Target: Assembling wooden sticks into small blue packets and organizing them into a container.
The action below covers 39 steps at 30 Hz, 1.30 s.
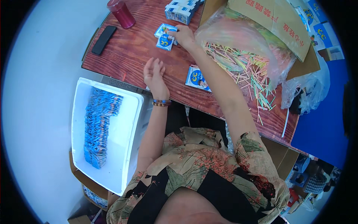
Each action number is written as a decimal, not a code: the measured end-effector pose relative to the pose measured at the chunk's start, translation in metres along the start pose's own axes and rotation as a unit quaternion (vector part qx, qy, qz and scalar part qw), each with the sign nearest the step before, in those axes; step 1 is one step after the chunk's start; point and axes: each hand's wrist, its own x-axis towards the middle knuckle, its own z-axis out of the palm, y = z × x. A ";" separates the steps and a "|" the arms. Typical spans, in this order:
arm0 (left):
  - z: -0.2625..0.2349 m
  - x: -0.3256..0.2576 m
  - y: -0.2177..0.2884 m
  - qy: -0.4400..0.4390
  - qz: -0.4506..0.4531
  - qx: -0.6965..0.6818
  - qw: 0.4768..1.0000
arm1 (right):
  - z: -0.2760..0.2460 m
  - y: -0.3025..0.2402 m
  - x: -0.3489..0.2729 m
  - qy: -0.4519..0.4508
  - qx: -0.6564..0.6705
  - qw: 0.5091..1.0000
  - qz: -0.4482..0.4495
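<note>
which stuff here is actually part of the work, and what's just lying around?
In use:
right hand on small blue packets
left hand open above the table
lone packet
coloured sticks
white bin of blue packets

Lying about:
black phone
red jar

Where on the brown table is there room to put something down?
The widest bare wood lies between the black phone, the red jar and the left hand. A smaller strip runs along the near edge beside the white bin. It is crowded by the right hand with blue packets, and by the colourful sticks.
</note>
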 end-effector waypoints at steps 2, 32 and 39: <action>-0.008 -0.007 -0.004 -0.022 0.055 0.102 0.993 | 0.001 -0.007 -0.006 0.043 -0.069 0.996 -0.031; 0.009 -0.029 -0.031 -0.133 0.405 0.619 0.659 | -0.097 0.047 -0.189 0.041 -0.249 0.963 -0.093; 0.008 -0.031 -0.030 -0.191 0.404 0.501 0.741 | -0.095 0.049 -0.173 0.028 -0.074 0.986 -0.147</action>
